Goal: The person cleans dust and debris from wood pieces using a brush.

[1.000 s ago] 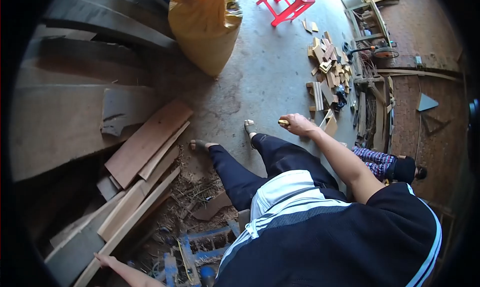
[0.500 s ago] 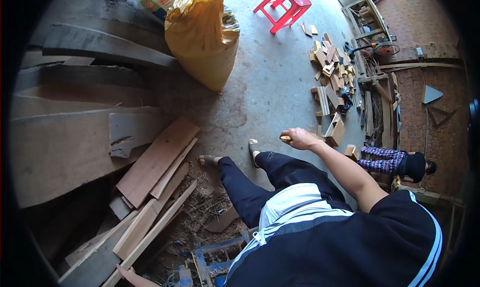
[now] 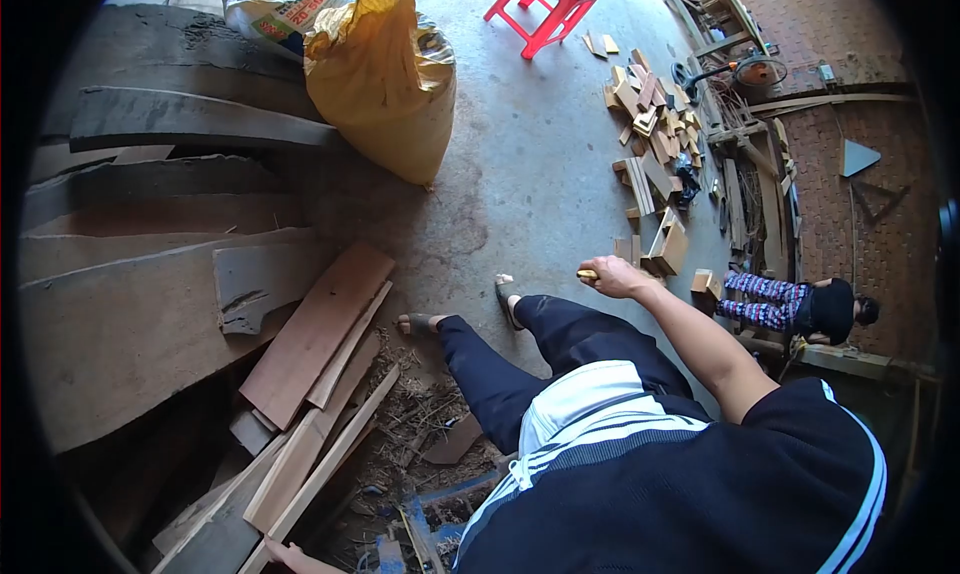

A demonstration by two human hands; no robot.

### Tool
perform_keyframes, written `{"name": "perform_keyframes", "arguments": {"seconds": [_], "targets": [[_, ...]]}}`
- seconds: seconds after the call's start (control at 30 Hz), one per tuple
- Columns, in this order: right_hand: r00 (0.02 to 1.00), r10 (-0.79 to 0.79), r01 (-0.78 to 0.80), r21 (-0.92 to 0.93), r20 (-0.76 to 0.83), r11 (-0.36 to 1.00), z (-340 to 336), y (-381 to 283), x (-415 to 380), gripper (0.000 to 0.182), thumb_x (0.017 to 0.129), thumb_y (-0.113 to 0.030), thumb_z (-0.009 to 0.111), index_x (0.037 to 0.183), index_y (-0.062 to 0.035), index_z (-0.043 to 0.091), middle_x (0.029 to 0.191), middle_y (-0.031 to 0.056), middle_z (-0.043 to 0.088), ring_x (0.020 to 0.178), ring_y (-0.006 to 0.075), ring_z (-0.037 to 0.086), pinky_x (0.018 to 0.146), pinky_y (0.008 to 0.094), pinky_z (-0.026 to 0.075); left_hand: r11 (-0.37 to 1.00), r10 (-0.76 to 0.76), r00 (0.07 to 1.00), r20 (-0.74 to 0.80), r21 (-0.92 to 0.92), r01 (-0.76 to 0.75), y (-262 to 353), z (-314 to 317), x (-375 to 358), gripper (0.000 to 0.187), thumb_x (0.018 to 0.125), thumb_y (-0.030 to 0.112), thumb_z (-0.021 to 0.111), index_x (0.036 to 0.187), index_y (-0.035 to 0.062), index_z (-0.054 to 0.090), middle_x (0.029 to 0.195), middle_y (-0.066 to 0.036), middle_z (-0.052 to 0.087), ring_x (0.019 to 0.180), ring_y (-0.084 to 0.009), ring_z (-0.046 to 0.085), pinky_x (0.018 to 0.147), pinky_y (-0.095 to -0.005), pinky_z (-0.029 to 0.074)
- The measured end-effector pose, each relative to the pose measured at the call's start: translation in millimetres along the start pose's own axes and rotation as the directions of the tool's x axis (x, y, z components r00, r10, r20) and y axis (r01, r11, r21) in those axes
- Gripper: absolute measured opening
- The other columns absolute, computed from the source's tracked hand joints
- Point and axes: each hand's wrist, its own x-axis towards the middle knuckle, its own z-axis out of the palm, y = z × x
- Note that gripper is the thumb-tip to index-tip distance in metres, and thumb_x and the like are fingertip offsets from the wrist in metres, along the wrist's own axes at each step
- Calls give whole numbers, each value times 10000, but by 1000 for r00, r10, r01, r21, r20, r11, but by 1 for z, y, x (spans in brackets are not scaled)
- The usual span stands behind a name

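Note:
My right hand (image 3: 617,277) is held out over the floor, its fingers closed round a small yellow object (image 3: 588,273) whose kind I cannot make out. Low in the view, my left hand (image 3: 292,557) is at the near end of a long, narrow wooden strip (image 3: 335,461); its fingers look closed on the strip's edge, though most of the hand is cut off or hidden. Beside that strip lie another pale board (image 3: 290,469) and a wide reddish plank (image 3: 318,334), leaning at a slant on the stack.
Large rough slabs (image 3: 120,324) are piled on the left. A yellow sack (image 3: 385,94) stands beyond them, and a red plastic stool (image 3: 545,9) farther off. Cut wood blocks (image 3: 650,114) lie scattered to the right. Another person (image 3: 800,309) is at the far right. Shavings (image 3: 400,414) cover the ground near my feet.
My right hand, with the yellow object, has moved slightly to the right. The view has shifted a little, so the sack, stool and blocks appear farther left. My left hand stays at the strip.

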Motion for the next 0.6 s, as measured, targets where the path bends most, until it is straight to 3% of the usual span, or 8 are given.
{"name": "perform_keyframes", "arguments": {"seconds": [0.2, 0.23, 0.27, 0.33, 0.4, 0.53, 0.57, 0.6], "targets": [[1000, 22, -22, 16, 17, 1000, -7, -10, -8, 289, 943, -288, 565, 1149, -105, 652, 1022, 228, 684, 971, 426, 644, 837, 502, 506, 1000, 12, 1000, -21, -6, -12, -29, -16, -10, 860, 797, 393, 771, 1475, 139, 305, 1475, -171, 406, 1340, -336, 427, 1039, -483, 378], [1000, -1, 0, 9, 18, 1000, -8, -14, -1, 288, 942, -287, 574, 1149, -103, 652, 1023, 225, 686, 973, 424, 645, 842, 498, 505, 997, -7, 997, 73, -81, 12, -34, -17, -11, 826, 840, 399, 725, 1497, 191, 270, 1514, -132, 298, 1389, -320, 320, 1114, -474, 298], [999, -27, 27, 1, 18, 1000, -9, -16, 5, 281, 941, -279, 581, 1147, -100, 650, 1023, 222, 686, 981, 422, 641, 852, 494, 501, 996, -9, 997, 74, -88, 15, -34, -15, -13, 826, 840, 399, 725, 1497, 191, 270, 1514, -132, 298, 1389, -320, 320, 1114, -474, 298], [999, -45, 45, 25, 11, 999, -12, -18, 13, 264, 934, -253, 588, 1138, -100, 654, 1033, 214, 683, 994, 416, 635, 861, 488, 496, 1000, -11, 998, 69, 13, 10, -35, -19, -20, 929, 817, 391, 744, 1536, 178, 196, 1552, -157, 263, 1421, -340, 288, 1107, -479, 299], [996, -84, 83, 17, 23, 996, -15, -16, 26, 290, 900, -215, 587, 1162, -109, 653, 1073, 210, 678, 1023, 404, 632, 875, 485, 495, 999, -29, 989, 147, 32, 25, -37, -23, -25, 902, 826, 401, 729, 1530, 175, 212, 1543, -133, 263, 1381, -335, 323, 1095, -480, 313], [993, -113, 113, 15, 13, 993, -21, -14, 41, 335, 865, -170, 588, 1189, -116, 649, 1132, 201, 667, 1069, 390, 622, 900, 479, 491, 947, 13, 993, 119, 319, -50, -24, -10, -42, 785, 859, 388, 682, 1503, 170, 291, 1474, -129, 385, 1332, -300, 398, 1039, -508, 366], [992, -124, 124, -3, 8, 992, -27, -14, 38, 328, 870, -175, 587, 1186, -111, 649, 1113, 199, 672, 1062, 390, 623, 904, 479, 491, 650, 315, 947, 71, 711, -269, -20, -7, -43, 719, 872, 380, 658, 1481, 169, 340, 1442, -119, 430, 1305, -304, 429, 1028, -509, 381], [992, -125, 125, -10, 8, 992, -29, -13, 38, 328, 870, -175, 587, 1186, -111, 649, 1113, 199, 672, 1062, 390, 623, 904, 479, 491, 165, 569, 806, 163, 938, -306, -20, -5, -42, 656, 886, 371, 634, 1460, 168, 389, 1411, -110, 475, 1278, -308, 460, 1016, -510, 396]]}}
